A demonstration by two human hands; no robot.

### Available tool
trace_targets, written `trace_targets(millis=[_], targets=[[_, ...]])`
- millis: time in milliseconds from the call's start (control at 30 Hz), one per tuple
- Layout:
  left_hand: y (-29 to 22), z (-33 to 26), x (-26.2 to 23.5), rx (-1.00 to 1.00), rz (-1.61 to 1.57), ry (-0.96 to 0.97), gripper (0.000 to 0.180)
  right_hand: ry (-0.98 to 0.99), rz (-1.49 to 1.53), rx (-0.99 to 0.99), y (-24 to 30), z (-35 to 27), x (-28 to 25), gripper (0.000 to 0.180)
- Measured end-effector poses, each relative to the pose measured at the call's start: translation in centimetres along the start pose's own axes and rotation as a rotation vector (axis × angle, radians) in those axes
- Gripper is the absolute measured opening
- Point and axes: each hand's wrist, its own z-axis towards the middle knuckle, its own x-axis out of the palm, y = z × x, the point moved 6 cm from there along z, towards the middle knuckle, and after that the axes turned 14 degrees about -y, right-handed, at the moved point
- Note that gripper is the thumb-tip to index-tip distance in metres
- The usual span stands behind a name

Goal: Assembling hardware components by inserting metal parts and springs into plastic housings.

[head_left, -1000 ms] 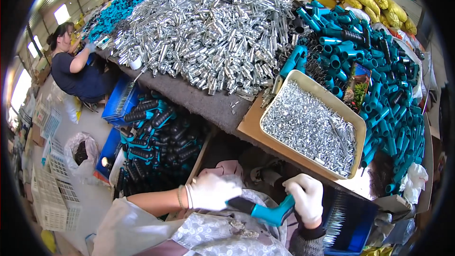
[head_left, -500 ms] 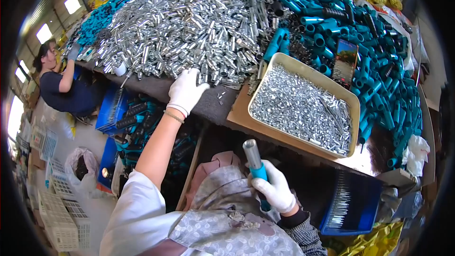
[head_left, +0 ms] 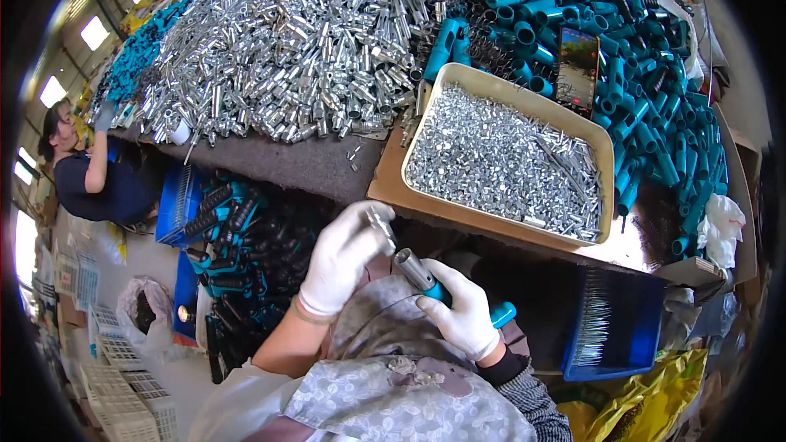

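Note:
My left hand [head_left: 342, 260], in a white glove, pinches a small silver metal sleeve [head_left: 381, 227] between thumb and fingers. My right hand [head_left: 463, 311], gloved as well, is wrapped round a teal tool handle [head_left: 440, 291]. A shiny metal tube with an open end sticks out of that handle toward my left hand. The sleeve is close to the tube's mouth and tilted; whether they touch I cannot tell. On the table beyond my hands lies a heap of silver metal sleeves [head_left: 311, 57].
A cream tray [head_left: 610, 196] of small metal pieces sits on cardboard at the table edge. Teal tubes [head_left: 655, 147] are piled right, with a phone [head_left: 578, 69] among them. Blue bins [head_left: 614, 368] stand below. At far left a person [head_left: 94, 168] works at the table.
My left hand has come back from the metal heap toward my body with a sleeve in it. My right hand has tipped the handle's tube to the left and lowered it slightly.

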Motion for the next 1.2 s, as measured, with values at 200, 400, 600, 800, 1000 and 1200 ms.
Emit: trace_targets(millis=[200, 400, 600, 800, 1000, 1200], targets=[[1.1, -1.1, 0.8, 0.071, 0.181, 0.0, 0.022, -0.054, -0.278, -0.062, 0.5, -0.2, -1.2, 0.053], [0.8, -1.6, 1.0, 0.121, 0.371, 0.001, 0.023, -0.164, -0.492, -0.272, 1.8, -0.6, -2.1, 0.055], [-0.5, -2.0, 2.0, 0.219, 0.205, 0.28, 0.013, 0.06, 0.019, 0.049, 0.3, -0.7, -2.7, 0.036], [-2.9, -2.2, 3.1, 0.373, 0.619, 0.217, 0.021, -0.073, -0.22, -0.097, 1.3, -0.7, -3.2, 0.035], [-2.5, -2.9, 2.8, 0.336, 0.627, 0.225, 0.02, 0.022, -0.242, -0.079, 1.2, -0.3, -3.3, 0.037], [-4.0, -3.3, 3.6, 0.565, 0.571, 0.513, 0.015, 0.224, 0.04, 0.093, 0.1, -0.6, -3.3, 0.044]])
